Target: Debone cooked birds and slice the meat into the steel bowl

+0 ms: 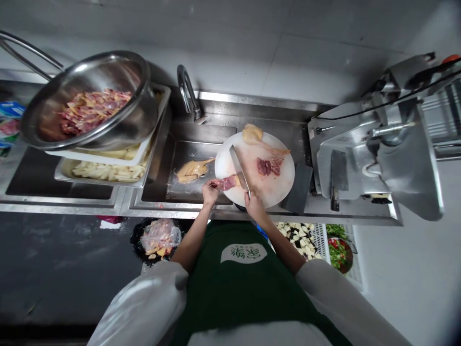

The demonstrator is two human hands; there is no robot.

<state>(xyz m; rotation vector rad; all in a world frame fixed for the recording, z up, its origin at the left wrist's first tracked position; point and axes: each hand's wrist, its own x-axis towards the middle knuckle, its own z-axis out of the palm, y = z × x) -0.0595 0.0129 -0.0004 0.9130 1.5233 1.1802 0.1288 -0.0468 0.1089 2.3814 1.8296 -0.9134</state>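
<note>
My right hand (254,204) is closed around the handle of a knife (239,166), its long blade slanting up and left over a round white cutting board (284,192). At the board's left edge my left hand (211,191) grips a piece of raw poultry (228,183), which lies beside the blade. Whether the blade touches the meat I cannot tell. Farther back on the board rests a pale yellow poultry leg (253,133) with its skin on. Dark red cut meat (270,166) lies on the board right of the knife. Another yellowish poultry piece (193,170) is in the sink.
A steel bowl (142,110) of cut meat sits tilted over trays of pale strips (108,170) at left. A faucet (189,93) rises behind the sink (176,192). A slicing machine (406,158) and a cleaver (338,178) stand right. A black bin (137,240) is below.
</note>
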